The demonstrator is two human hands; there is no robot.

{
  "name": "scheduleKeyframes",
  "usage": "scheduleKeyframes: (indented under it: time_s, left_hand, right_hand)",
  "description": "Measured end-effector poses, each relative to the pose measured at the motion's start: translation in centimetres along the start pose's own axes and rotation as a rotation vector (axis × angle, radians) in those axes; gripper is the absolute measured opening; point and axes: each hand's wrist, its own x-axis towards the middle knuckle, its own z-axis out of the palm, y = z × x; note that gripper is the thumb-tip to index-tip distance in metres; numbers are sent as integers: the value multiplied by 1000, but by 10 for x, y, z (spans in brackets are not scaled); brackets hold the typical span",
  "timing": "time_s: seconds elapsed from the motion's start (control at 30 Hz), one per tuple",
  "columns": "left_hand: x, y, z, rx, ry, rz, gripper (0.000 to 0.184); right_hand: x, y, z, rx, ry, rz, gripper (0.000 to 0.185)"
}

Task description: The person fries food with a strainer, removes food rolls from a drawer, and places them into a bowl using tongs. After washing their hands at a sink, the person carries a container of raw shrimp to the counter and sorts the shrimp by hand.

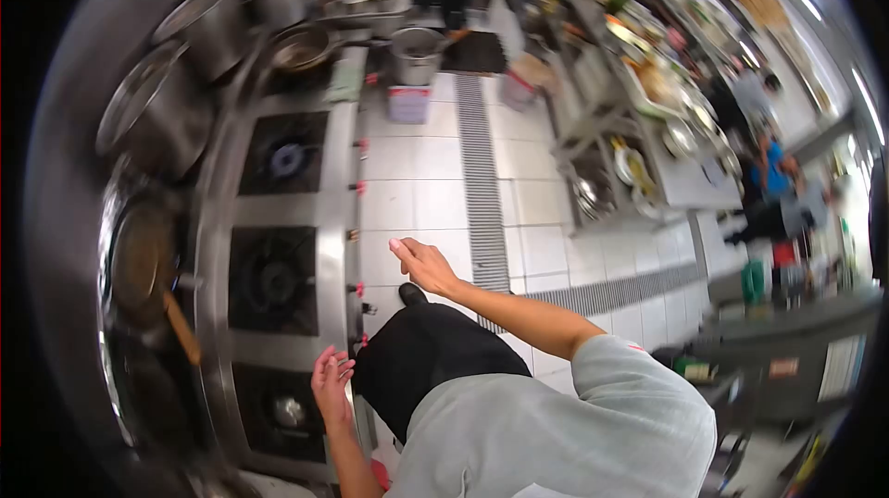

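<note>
My left hand (333, 385) hangs beside the front edge of the steel stove (335, 262), fingers slightly bent and apart, with nothing seen in it. Closest to it is the front burner (290, 412), where a small shiny round metal piece sits. My right hand (424, 264) is held out ahead of my body over the tiled floor (389, 205). Its fingers are loosely bent with a gap between them, and I see no object there. The middle burner (275, 280) and the far burner (286, 160) lie to the left of both hands.
Large steel pots (157, 114) and a pan with a wooden handle (181, 327) line the left side. Ahead, a pot (417, 54) stands above a white tub (408, 105). Floor drain grates (482, 192) cross the tiles. A steel counter (690, 185) is on the right, with people (782, 188) beyond.
</note>
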Motion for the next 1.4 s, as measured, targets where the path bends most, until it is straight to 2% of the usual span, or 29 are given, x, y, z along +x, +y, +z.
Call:
scheduleKeyframes:
  time_s: [0.2, 0.33, 0.53, 0.57, 0.6, 0.77, 0.93, 1.0, 1.1, 1.33, 1.4]
  left_hand:
    - [48, 10, 72, 196, -262, 15, 33]
    - [63, 0, 140, 294, -399, 15, 34]
    - [47, -45, 267, 492, -676, -76, 35]
    - [40, -57, 292, 503, -700, -75, 35]
    - [33, -69, 317, 530, -746, -100, 34]
    - [-11, -128, 437, 619, -944, -147, 32]
    - [-50, -178, 549, 733, -1126, -195, 33]
    - [-63, -204, 595, 774, -1218, -218, 34]
    - [-93, -243, 665, 842, -1338, -242, 33]
    - [-209, -350, 806, 924, -1803, -372, 34]
    - [-263, -370, 830, 1006, -1946, -372, 34]
  right_hand:
    - [-70, 81, -99, 199, 436, 135, 69]
    - [-138, 140, -143, 487, 655, 293, 67]
    - [-248, 234, -189, 595, 874, 375, 68]
    - [-266, 247, -199, 614, 917, 393, 68]
    - [-285, 258, -209, 640, 945, 404, 59]
    - [-385, 331, -252, 702, 1174, 453, 59]
    - [-490, 382, -302, 828, 1508, 503, 54]
    - [-532, 396, -322, 772, 1757, 472, 55]
    - [-597, 415, -340, 771, 1987, 478, 56]
    - [-726, 414, -321, 715, 2566, 649, 56]
    - [-754, 410, -307, 789, 2767, 532, 49]
